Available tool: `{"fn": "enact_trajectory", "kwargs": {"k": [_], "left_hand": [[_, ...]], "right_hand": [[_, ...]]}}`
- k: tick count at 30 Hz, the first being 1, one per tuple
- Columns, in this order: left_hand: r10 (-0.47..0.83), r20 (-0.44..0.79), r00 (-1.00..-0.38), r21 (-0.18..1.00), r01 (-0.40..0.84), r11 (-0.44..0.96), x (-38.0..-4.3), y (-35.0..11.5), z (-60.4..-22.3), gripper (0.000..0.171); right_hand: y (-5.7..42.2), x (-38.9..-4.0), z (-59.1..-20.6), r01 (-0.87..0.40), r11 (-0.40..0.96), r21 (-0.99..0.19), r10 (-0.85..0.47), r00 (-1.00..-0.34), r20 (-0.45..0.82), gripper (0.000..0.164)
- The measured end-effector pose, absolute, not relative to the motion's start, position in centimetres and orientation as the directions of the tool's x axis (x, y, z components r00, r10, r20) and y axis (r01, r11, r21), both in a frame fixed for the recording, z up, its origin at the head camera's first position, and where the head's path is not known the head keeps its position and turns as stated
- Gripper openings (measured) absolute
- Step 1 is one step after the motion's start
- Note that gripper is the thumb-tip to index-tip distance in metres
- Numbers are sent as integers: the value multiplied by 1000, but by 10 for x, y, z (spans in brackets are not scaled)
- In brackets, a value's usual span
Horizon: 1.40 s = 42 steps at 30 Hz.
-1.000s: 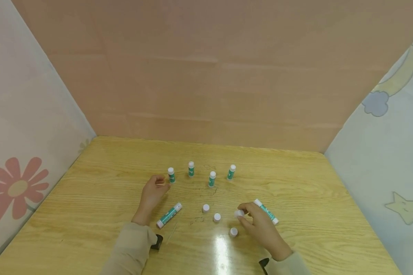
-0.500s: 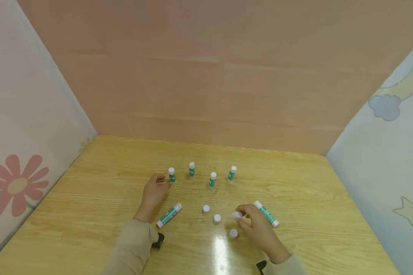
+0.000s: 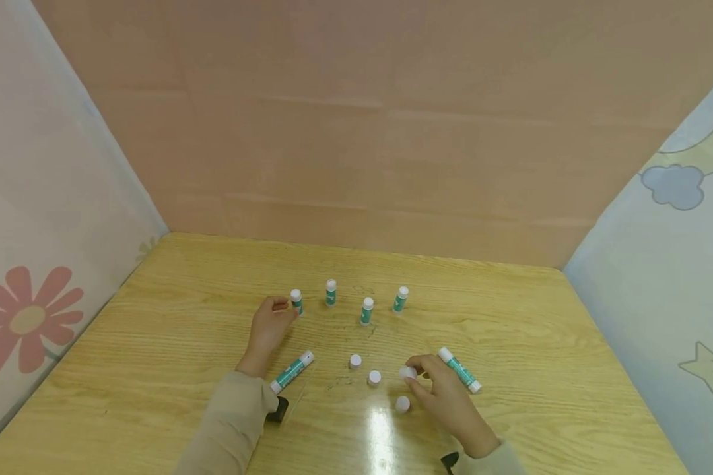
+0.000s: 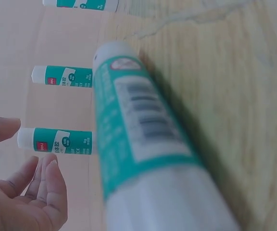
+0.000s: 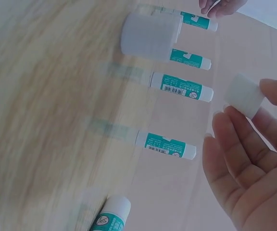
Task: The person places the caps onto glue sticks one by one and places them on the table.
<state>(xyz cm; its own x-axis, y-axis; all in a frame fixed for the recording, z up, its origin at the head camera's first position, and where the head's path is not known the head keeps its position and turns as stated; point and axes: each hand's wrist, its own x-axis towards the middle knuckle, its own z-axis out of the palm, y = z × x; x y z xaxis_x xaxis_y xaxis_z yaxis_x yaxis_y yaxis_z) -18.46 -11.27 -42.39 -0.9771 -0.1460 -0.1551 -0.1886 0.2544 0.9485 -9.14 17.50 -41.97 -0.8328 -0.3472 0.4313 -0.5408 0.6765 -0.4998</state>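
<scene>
Right hand point(image 3: 445, 394) pinches white cap point(image 3: 407, 373), on near side and well right of leftmost standing glue stick point(image 3: 297, 301). Left hand point(image 3: 270, 328) relaxed just beside stick; no grasp seen, contact unclear. Judgement: light pinch suits cap; gentle left fingers avoid toppling.

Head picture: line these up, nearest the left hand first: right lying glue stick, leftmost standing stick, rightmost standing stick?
1. Leftmost standing stick, beside the left hand.
2. Rightmost standing stick, toward the right.
3. Right lying glue stick, beside the right hand.
</scene>
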Motion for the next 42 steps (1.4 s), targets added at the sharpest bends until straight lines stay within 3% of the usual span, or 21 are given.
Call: {"fn": "enact_trajectory", "kwargs": {"k": [15, 42], "left_hand": [[-188, -131, -973, 944, -180, 275, -192, -106, -429, 41], [-203, -94, -975, 941, -154, 302, -203, -100, -432, 35]], "right_hand": [[177, -89, -423, -576, 653, -493, -365, -809, 461, 24], [180, -87, -423, -509, 679, -530, -327, -855, 402, 24]]}}
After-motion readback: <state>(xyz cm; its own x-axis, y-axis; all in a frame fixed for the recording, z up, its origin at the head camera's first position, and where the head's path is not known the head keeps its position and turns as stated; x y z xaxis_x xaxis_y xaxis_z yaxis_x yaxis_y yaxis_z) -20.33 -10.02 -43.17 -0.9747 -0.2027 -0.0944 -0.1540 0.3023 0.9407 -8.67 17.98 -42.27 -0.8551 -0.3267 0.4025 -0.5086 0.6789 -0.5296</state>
